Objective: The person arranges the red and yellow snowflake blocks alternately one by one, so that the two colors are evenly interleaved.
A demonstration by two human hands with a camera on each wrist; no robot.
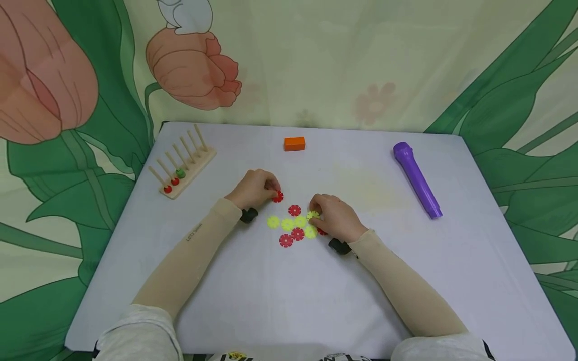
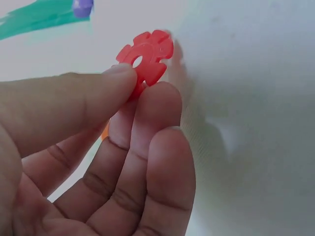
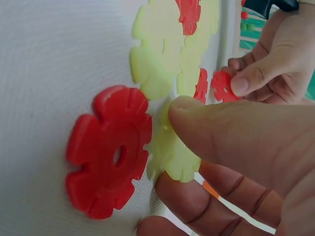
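White table (image 1: 253, 306) across the frame, ten notched discs (image 1: 297, 233) at its centre.
One wooden peg rack (image 1: 195, 174) stands at upper left and one purple tube (image 1: 416, 178) lies at upper right; two hands, apart from each other, work mid-frame: the left hand (image 1: 256, 188) pinches one red disc (image 2: 160, 49), the right hand (image 1: 336, 218) one yellow disc (image 3: 179, 157); one orange block (image 1: 294, 144) sits at upper centre; four more red and four more yellow discs lie between and below the hands, one red partly hidden by the right.
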